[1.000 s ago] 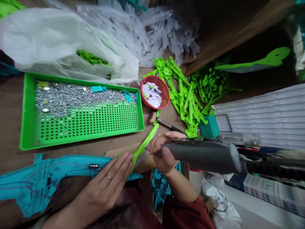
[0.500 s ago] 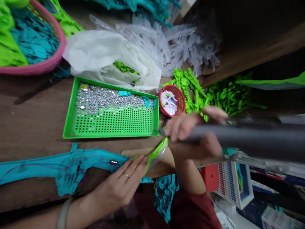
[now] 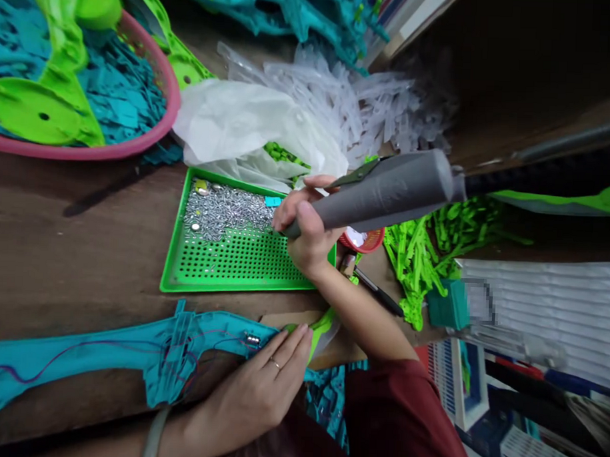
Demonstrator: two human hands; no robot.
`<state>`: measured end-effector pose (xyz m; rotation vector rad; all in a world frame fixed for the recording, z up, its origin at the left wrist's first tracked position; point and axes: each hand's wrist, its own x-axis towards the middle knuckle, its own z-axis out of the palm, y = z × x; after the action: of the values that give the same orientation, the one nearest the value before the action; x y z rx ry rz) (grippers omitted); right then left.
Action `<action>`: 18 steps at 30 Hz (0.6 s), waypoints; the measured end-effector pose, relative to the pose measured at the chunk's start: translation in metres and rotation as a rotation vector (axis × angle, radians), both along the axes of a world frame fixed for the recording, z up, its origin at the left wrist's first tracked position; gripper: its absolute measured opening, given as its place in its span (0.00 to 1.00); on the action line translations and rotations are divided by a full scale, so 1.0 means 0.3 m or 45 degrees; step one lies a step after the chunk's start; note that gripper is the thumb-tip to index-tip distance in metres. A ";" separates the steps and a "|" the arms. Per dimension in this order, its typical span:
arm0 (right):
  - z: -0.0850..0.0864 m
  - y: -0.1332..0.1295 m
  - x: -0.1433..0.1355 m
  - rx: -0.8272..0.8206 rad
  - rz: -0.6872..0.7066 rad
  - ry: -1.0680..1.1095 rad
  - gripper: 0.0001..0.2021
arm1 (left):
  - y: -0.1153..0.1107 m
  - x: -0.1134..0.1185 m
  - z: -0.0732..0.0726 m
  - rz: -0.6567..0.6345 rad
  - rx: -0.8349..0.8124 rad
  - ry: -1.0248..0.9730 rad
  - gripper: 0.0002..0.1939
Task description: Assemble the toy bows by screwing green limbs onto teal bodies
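Note:
My right hand [image 3: 309, 229] is wrapped round a grey power screwdriver [image 3: 386, 191], its tip end over the screws in a green perforated tray [image 3: 234, 259]. Small silver screws [image 3: 225, 209] fill the tray's far side. My left hand [image 3: 274, 374], a ring on one finger, lies flat with its fingers together on a lime green plastic part [image 3: 324, 329]. That part rests at the right end of a long turquoise toy shell [image 3: 80, 354] with thin wires and a small metal piece [image 3: 252, 340] inside. The screwdriver's tip is hidden by my fingers.
A pink basket [image 3: 172, 97] of turquoise pieces stands at the left back. Behind the tray lie a white plastic bag [image 3: 229, 119] and clear strips [image 3: 329, 96]. On the right are a red basket [image 3: 372, 241], a black pen [image 3: 377, 291] and lime green parts [image 3: 413, 272].
My right hand has moved the screwdriver left and away from the lime green part, over the tray. My left hand stays on that part. The view has shifted slightly.

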<state>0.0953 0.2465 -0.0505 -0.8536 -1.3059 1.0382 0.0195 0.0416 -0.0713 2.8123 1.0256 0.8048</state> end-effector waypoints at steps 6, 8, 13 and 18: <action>-0.030 0.013 -0.025 0.051 -0.019 0.090 0.21 | -0.011 0.000 -0.012 0.030 -0.015 -0.054 0.22; -0.022 0.018 -0.033 0.041 -0.020 0.093 0.21 | -0.013 0.002 -0.018 0.058 -0.023 -0.083 0.22; 0.152 -0.103 0.050 0.075 -0.197 -0.012 0.22 | -0.013 -0.001 -0.029 0.084 -0.043 -0.215 0.21; 0.304 -0.436 0.227 -0.021 -0.094 -0.060 0.12 | -0.006 -0.012 -0.033 0.007 -0.112 -0.270 0.20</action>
<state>0.1635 0.1158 0.0406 -0.9367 -1.2973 0.9772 0.0159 0.0399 -0.0811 2.5844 1.0092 1.0066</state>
